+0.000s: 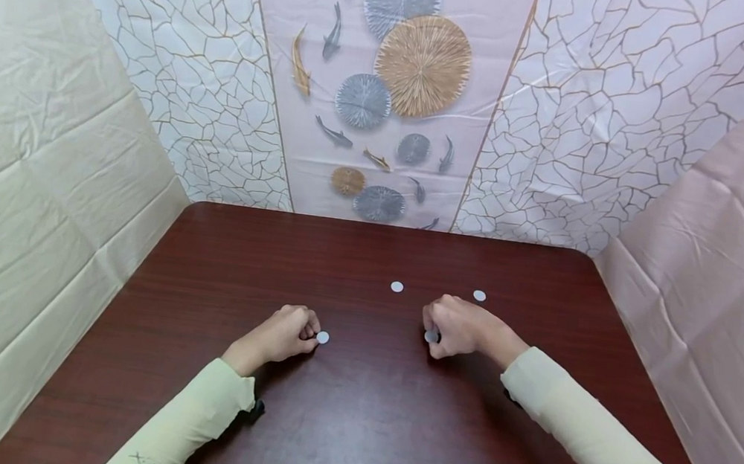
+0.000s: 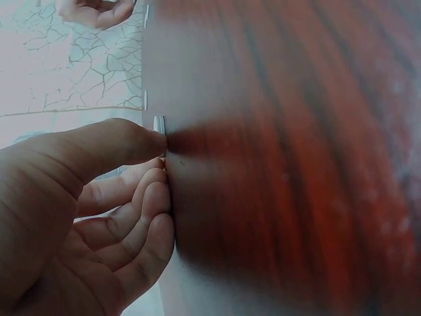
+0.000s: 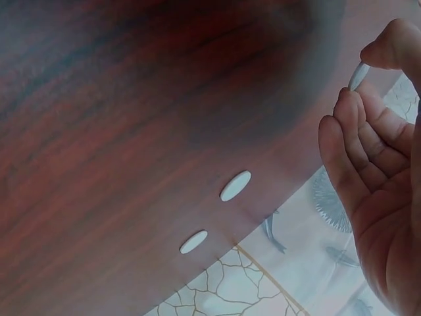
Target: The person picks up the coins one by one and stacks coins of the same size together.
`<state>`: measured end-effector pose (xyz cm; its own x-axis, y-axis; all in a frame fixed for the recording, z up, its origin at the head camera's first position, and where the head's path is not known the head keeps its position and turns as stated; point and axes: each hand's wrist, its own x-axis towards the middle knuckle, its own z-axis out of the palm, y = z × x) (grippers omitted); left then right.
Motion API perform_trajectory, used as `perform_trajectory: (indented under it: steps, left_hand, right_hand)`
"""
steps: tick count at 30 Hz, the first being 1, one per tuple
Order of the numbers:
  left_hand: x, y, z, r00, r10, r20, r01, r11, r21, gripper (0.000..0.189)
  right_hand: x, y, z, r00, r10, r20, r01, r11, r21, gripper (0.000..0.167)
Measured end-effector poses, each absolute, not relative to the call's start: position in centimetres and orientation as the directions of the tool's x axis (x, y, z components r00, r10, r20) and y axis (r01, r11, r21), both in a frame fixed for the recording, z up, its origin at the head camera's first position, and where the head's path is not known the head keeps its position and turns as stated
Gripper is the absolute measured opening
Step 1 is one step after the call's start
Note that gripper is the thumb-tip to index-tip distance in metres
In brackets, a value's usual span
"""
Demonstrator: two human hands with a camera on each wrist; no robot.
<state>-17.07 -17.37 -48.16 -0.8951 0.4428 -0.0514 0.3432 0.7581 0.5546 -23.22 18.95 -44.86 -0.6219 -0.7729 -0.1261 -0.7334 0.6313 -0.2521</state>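
Observation:
My left hand is low over the left-middle of the dark table. Its thumb and forefinger meet at the edge of a small white disc; in the left wrist view the thumb partly hides this disc, which sits at the table surface. To the right, my right hand pinches another white disc between thumb and fingertip. The right wrist view shows that disc edge-on, the other fingers curled beside it. Farther back, two more white discs lie flat on the table.
The dark red-brown wooden table has a glossy top. A patterned cloth with fish and round leaf shapes hangs behind its far edge. Pale cloth walls stand along both sides.

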Motion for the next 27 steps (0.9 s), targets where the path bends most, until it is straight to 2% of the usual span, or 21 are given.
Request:
perform_trajectory:
  steps: [7,16,27]
  left_hand:
    - [-17.1,-17.5,-48.2,-0.898,0.436,-0.060,0.333,0.762,0.556,0.007]
    - [-17.1,-17.4,-48.2,-0.896,0.441,-0.057,0.342,0.764,0.547,0.006]
    - [-17.0,-17.3,-48.3,-0.898,0.437,-0.048,0.344,0.767,0.541,0.007]
  right_hand:
    - [-22.5,18.9,-45.5,-0.608,-0.789,-0.091,-0.757,0.610,-0.235,0.016]
    - [-21.7,19.0,-45.9,-0.629,-0.772,-0.092,-0.739,0.631,-0.235,0.015]
    - [-21.3,19.0,-46.5,-0.610,-0.790,-0.057,-0.765,0.606,-0.218,0.016]
